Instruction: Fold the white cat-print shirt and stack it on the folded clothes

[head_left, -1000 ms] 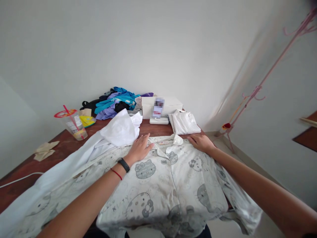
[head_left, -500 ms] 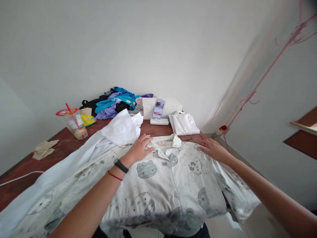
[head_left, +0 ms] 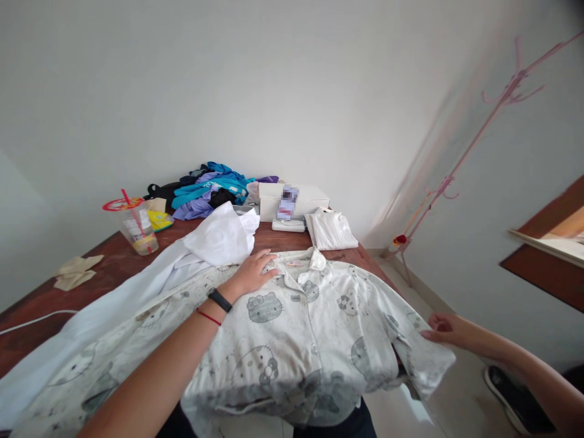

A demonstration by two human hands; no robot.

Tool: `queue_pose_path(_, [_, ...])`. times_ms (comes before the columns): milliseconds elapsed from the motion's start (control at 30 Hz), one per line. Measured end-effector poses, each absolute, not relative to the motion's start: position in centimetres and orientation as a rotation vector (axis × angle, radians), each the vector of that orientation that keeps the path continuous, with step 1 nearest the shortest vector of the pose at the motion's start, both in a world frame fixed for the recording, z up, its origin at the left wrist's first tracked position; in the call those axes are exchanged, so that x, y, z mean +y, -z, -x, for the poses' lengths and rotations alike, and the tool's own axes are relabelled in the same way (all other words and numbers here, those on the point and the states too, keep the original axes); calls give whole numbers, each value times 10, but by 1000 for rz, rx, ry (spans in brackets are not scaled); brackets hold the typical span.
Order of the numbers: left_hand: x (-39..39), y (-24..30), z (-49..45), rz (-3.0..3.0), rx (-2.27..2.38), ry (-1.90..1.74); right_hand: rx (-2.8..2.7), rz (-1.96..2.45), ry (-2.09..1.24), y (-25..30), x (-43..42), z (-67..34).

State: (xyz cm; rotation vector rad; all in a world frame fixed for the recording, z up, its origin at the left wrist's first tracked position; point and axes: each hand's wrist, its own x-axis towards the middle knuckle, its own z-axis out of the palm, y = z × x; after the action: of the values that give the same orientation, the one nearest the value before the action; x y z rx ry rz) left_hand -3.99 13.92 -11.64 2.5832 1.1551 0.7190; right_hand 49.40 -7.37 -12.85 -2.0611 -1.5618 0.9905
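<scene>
On the reddish-brown wooden table (head_left: 116,267), a clear plastic cup (head_left: 137,228) with a red-patterned top and a red straw (head_left: 130,207) is holding some pale liquid near its bottom. A white rectangular cardboard box (head_left: 312,198) is standing at the back; its contents are not showing. The white button-front shirt with grey cat-face print (head_left: 292,322) is lying spread across the table, its collar pointing away from the person, its hem drooping over the near edge, its long axis running left to right through the sleeves. The hands are staying well apart: the left hand (head_left: 255,274) is resting open beside the collar; the right hand (head_left: 449,330) is pinching the right-side sleeve past the table's edge.
</scene>
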Motion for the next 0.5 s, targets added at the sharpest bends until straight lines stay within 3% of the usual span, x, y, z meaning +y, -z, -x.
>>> queue_pose_path(300, [141,119,41,-2574,1141,-730,-1532,2011,-1205,125,-91,-508])
queue_pose_path(500, [140,119,41,-2514,1135,-774,-1627,2042,-1067,131,-96,-511])
